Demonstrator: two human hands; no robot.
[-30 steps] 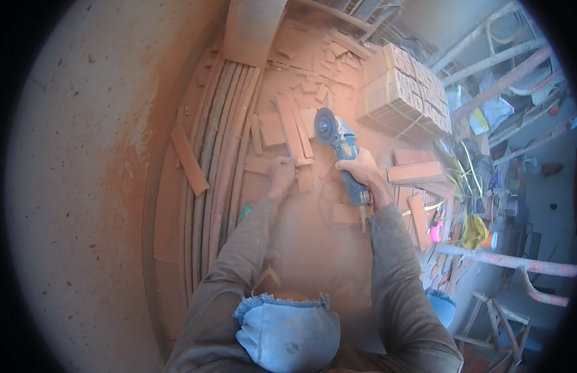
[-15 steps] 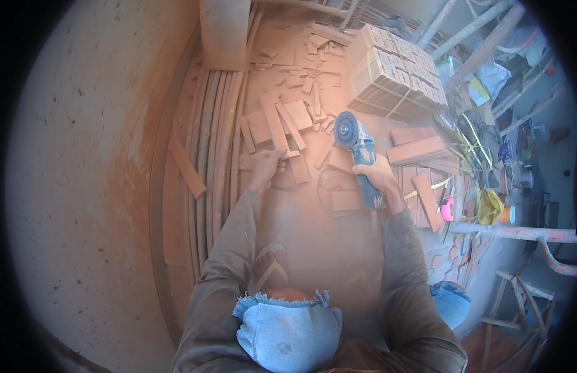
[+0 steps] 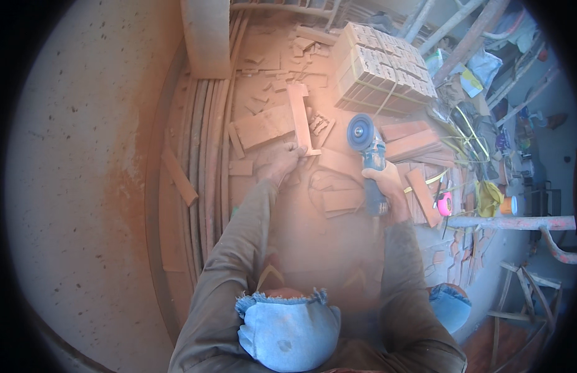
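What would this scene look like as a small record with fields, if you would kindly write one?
left hand: holds the near end of a notched reddish piece
right hand: grips a blue-green angle grinder
grinder disc: apart from the notched piece
left of notched piece: flat reddish slab
beyond grinder: strapped stack
along left wall: long bars
air: hazy

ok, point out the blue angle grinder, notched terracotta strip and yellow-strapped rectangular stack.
Blue angle grinder (image 3: 375, 159), head view: upper body.
Notched terracotta strip (image 3: 301, 118), head view: middle of its face.
Yellow-strapped rectangular stack (image 3: 381, 73), head view: side facing the camera.
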